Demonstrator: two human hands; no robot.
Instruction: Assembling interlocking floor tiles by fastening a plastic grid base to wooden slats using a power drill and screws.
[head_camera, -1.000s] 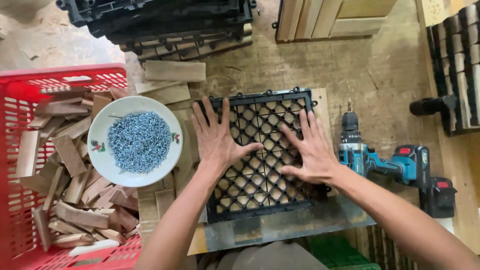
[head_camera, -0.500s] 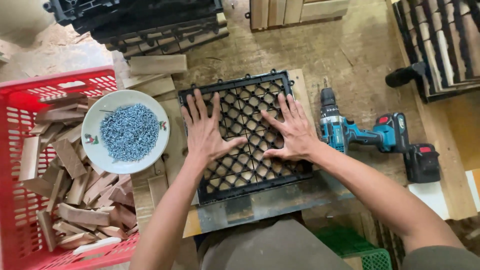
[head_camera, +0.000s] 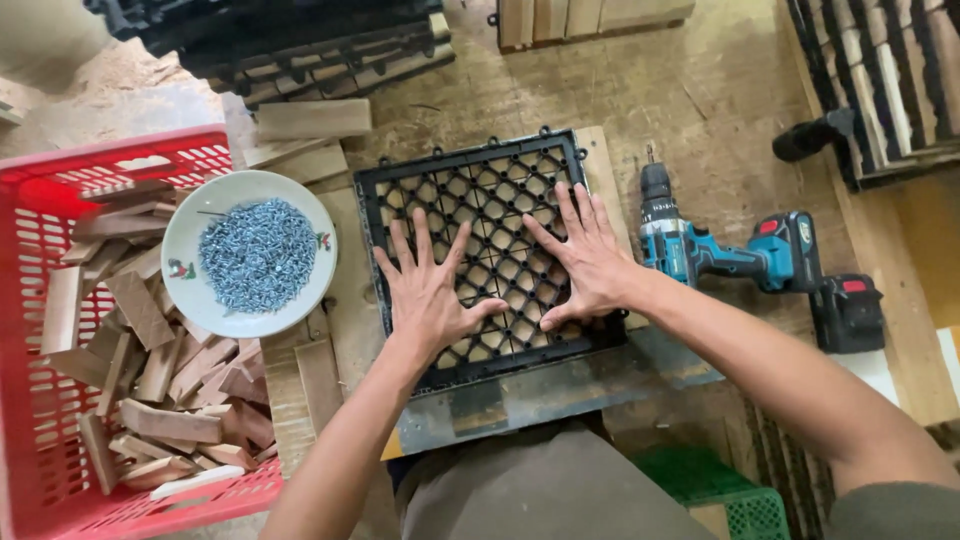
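We found the black grid (head_camera: 480, 190) flat on a board (head_camera: 350, 270), directly under both hands and square before us. Our left hand (head_camera: 428, 295) lay on its near-left part, fingers spread wide, palm down, gripping nothing. Our right hand (head_camera: 585, 260) lay likewise on the near-right part, fingers fanned, also holding nothing.

To do this well, we judged, the pressure wants to be even from both palms, the grid kept square to the board beneath, so no corner lifts.

Just right of the right hand lay a teal drill (head_camera: 735, 255), bit pointing away, clear of the grid. Left of the left hand sat a white bowl (head_camera: 185, 225) of screws (head_camera: 257, 252), resting on the rim of a red crate (head_camera: 30, 210) full of wood offcuts (head_camera: 160, 380). Beyond the hands, more black grids (head_camera: 290, 40) lay stacked.

The drill bore a small red patch; nothing on it was legible. The bowl rim carried a tiny coloured motif.
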